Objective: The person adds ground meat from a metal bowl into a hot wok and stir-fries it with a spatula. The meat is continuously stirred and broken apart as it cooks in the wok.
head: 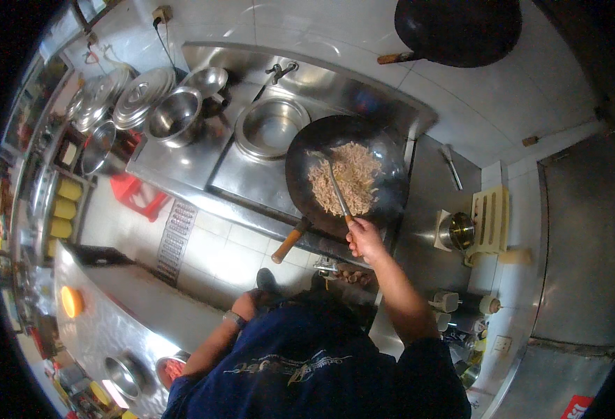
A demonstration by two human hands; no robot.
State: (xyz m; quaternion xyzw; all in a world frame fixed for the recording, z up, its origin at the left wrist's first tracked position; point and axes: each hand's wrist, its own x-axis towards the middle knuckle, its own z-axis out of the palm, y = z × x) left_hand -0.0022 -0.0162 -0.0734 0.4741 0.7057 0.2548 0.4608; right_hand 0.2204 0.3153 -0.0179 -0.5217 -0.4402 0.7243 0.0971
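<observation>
A dark wok (299, 180) sits on the stainless steel cooking range, its wooden handle (289, 244) pointing towards me. Pale shredded food, seemingly meat strips (354, 175), is heaped in the bowl of the wok. My right hand (365, 241) grips the wooden end of a metal wok spatula (337, 188), whose blade reaches into the left side of the heap. My left hand (246, 305) is low by my body, below the wok handle and apart from it. Its fingers are mostly hidden, so I cannot tell how they are held.
Left of the wok is a round steel pot (273, 128) set in the range, below a tap (281, 70). Steel bowls (174, 118) and lids (145, 97) stand farther left. A bowl of yellowish liquid (456, 231) is at right. Behind me, a steel counter (95, 314) holds more bowls.
</observation>
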